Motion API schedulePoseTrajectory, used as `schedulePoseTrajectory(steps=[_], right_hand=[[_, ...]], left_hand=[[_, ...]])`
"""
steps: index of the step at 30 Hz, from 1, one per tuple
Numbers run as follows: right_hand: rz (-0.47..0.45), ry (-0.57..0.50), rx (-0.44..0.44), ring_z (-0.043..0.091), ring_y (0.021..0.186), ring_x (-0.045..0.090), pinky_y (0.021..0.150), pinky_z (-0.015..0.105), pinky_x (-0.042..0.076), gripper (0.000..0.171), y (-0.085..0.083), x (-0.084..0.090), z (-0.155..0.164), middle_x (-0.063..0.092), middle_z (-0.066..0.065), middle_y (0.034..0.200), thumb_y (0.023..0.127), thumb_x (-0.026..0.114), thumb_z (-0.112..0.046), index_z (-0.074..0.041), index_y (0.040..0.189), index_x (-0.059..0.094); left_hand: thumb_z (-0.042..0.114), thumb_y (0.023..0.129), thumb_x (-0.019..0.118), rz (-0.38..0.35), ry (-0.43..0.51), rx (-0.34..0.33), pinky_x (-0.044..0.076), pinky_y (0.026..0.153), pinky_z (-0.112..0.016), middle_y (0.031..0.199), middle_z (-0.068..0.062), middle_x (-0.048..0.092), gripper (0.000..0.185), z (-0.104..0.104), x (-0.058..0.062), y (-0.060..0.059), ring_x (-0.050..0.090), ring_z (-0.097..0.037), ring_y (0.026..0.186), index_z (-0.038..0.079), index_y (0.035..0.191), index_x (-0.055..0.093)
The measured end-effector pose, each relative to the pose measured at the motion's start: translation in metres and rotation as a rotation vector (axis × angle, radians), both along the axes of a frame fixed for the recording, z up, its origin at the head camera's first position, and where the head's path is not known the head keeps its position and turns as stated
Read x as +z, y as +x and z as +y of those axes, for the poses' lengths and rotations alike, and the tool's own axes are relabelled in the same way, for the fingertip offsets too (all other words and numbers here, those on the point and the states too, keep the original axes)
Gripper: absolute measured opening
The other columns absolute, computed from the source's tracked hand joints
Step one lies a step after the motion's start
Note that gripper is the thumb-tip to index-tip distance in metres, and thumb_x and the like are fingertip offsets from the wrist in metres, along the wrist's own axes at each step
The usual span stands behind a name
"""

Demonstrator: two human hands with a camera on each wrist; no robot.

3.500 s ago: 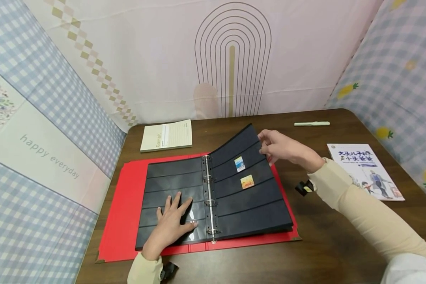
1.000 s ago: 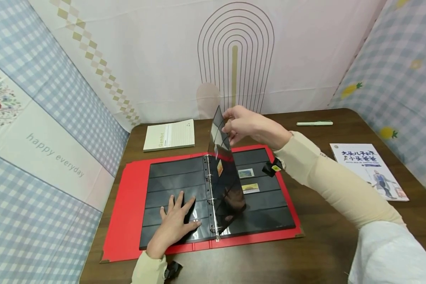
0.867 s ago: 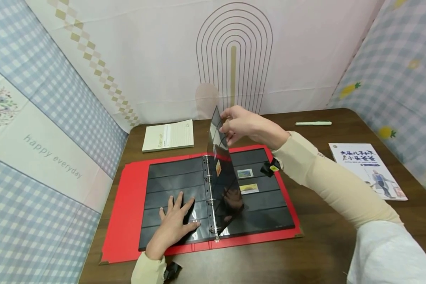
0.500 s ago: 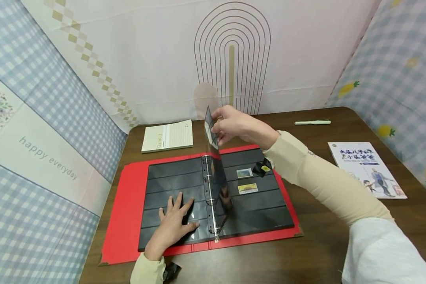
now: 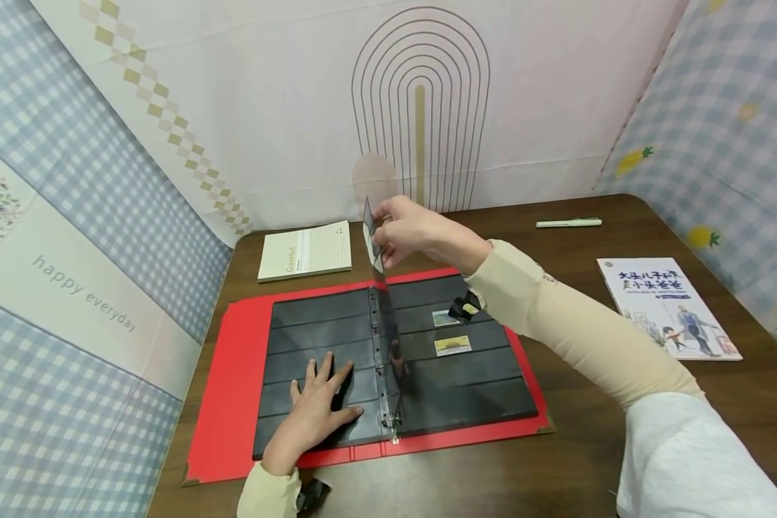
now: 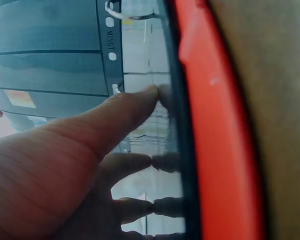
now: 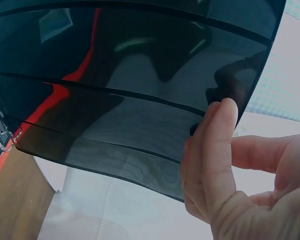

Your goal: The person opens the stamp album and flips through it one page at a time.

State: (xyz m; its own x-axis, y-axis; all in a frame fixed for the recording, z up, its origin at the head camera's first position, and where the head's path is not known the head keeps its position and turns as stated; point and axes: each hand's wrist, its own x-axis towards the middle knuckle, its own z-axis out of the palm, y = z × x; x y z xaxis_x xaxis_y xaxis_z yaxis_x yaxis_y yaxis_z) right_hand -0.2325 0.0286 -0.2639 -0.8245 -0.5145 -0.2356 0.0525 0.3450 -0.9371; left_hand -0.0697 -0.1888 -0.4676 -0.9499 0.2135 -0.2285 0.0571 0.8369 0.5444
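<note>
A red ring binder point(image 5: 223, 388) lies spread on the table, holding black pocket pages. My right hand point(image 5: 406, 232) pinches the outer edge of one black page point(image 5: 388, 316), which stands nearly upright over the rings. In the right wrist view that page point(image 7: 140, 100) is glossy, its edge between thumb and fingers. Flat on the left-hand page point(image 5: 317, 324) rests my left hand point(image 5: 314, 410), fingers spread. On the right-hand page point(image 5: 473, 388) sit a yellow stamp point(image 5: 452, 346) and a blue-green stamp point(image 5: 443, 318), the latter partly hidden by the strap on my right wrist.
A cream notepad point(image 5: 306, 251) lies behind the binder at the left. To the right are a pale green pen point(image 5: 568, 224) and a white picture book point(image 5: 670, 308). Patterned cloth point(image 5: 285, 108) hangs behind the wooden table point(image 5: 492, 475).
My right hand has lifted the page from the right side and swung it leftward to nearly upright, uncovering the page with the two stamps. My left hand has stayed in place.
</note>
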Motion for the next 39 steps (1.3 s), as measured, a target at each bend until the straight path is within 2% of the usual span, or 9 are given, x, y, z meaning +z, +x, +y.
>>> schedulePoseTrajectory(steps=[3, 6, 10, 14, 20, 25, 29, 34, 39], right_hand=[[-0.001, -0.011, 0.000, 0.020, 0.057, 0.061, 0.058, 0.030, 0.058, 0.046, -0.001, -0.003, -0.004, 0.061, 0.027, 0.089, 0.095, 0.050, 0.010, 0.012, 0.139, 0.038], [-0.016, -0.016, -0.011, 0.020, 0.055, 0.060, 0.055, 0.029, 0.057, 0.047, -0.002, -0.005, -0.008, 0.060, 0.024, 0.086, 0.096, 0.050, 0.010, 0.012, 0.141, 0.036], [-0.039, -0.001, -0.015, 0.021, 0.058, 0.059, 0.057, 0.030, 0.057, 0.051, -0.001, -0.007, -0.011, 0.058, 0.021, 0.087, 0.098, 0.051, 0.008, 0.008, 0.146, 0.033], [-0.046, 0.003, -0.003, 0.021, 0.060, 0.059, 0.064, 0.035, 0.058, 0.053, 0.001, -0.008, -0.015, 0.058, 0.019, 0.086, 0.099, 0.054, 0.005, 0.006, 0.147, 0.033], [-0.047, 0.007, 0.018, 0.022, 0.059, 0.063, 0.066, 0.039, 0.060, 0.053, 0.002, -0.007, -0.020, 0.059, 0.016, 0.083, 0.099, 0.057, 0.002, 0.005, 0.147, 0.033], [-0.012, 0.050, 0.045, 0.021, 0.062, 0.065, 0.066, 0.038, 0.060, 0.051, 0.002, -0.009, -0.023, 0.061, 0.016, 0.092, 0.101, 0.059, -0.006, 0.003, 0.145, 0.036], [0.000, 0.054, 0.055, 0.021, 0.062, 0.064, 0.069, 0.038, 0.059, 0.049, 0.001, -0.010, -0.024, 0.059, 0.015, 0.093, 0.101, 0.059, -0.008, 0.003, 0.143, 0.036], [0.000, 0.053, 0.061, 0.026, 0.065, 0.062, 0.068, 0.038, 0.057, 0.049, 0.000, -0.013, -0.025, 0.058, 0.014, 0.091, 0.103, 0.058, -0.012, 0.001, 0.144, 0.036], [0.016, 0.081, 0.038, 0.028, 0.072, 0.066, 0.074, 0.040, 0.059, 0.053, -0.002, -0.018, -0.018, 0.065, 0.018, 0.100, 0.105, 0.058, -0.021, 0.001, 0.147, 0.036]], left_hand=[[0.031, 0.093, 0.075, 0.023, 0.027, 0.018, 0.004, 0.105, -0.081, 0.164, -0.027, 0.016, 0.075, -0.002, 0.008, 0.000, 0.007, -0.053, 0.148, 0.006, 0.155, 0.042], [0.031, 0.098, 0.068, 0.103, 0.089, 0.034, 0.007, 0.108, -0.078, 0.163, -0.027, 0.018, 0.072, -0.004, 0.026, -0.001, 0.014, -0.050, 0.149, 0.003, 0.156, 0.035], [0.032, 0.104, 0.059, 0.260, 0.233, 0.046, 0.027, 0.109, -0.070, 0.161, -0.024, 0.027, 0.068, -0.003, 0.061, -0.005, 0.032, -0.045, 0.144, 0.001, 0.157, 0.030], [0.031, 0.106, 0.055, 0.356, 0.415, 0.058, 0.047, 0.098, -0.059, 0.157, -0.017, 0.038, 0.061, 0.002, 0.101, -0.012, 0.051, -0.038, 0.133, 0.006, 0.157, 0.032], [0.038, 0.105, 0.054, 0.279, 0.560, 0.062, 0.058, 0.081, -0.050, 0.155, -0.008, 0.041, 0.060, 0.020, 0.138, -0.028, 0.058, -0.032, 0.126, 0.017, 0.157, 0.033], [0.045, 0.102, 0.059, 0.166, 0.582, 0.102, 0.059, 0.076, -0.047, 0.156, -0.006, 0.040, 0.069, 0.034, 0.147, -0.038, 0.058, -0.031, 0.126, 0.017, 0.157, 0.030], [0.043, 0.100, 0.062, 0.128, 0.604, 0.136, 0.060, 0.073, -0.045, 0.154, -0.006, 0.042, 0.070, 0.039, 0.148, -0.044, 0.058, -0.030, 0.125, 0.016, 0.157, 0.031], [0.026, 0.100, 0.063, 0.136, 0.608, 0.151, 0.058, 0.068, -0.044, 0.148, -0.008, 0.049, 0.056, 0.038, 0.147, -0.048, 0.063, -0.030, 0.118, 0.013, 0.151, 0.042], [0.016, 0.101, 0.060, 0.190, 0.614, 0.155, 0.055, 0.085, -0.046, 0.141, -0.012, 0.054, 0.047, 0.032, 0.142, -0.049, 0.062, -0.032, 0.119, 0.008, 0.145, 0.049]])
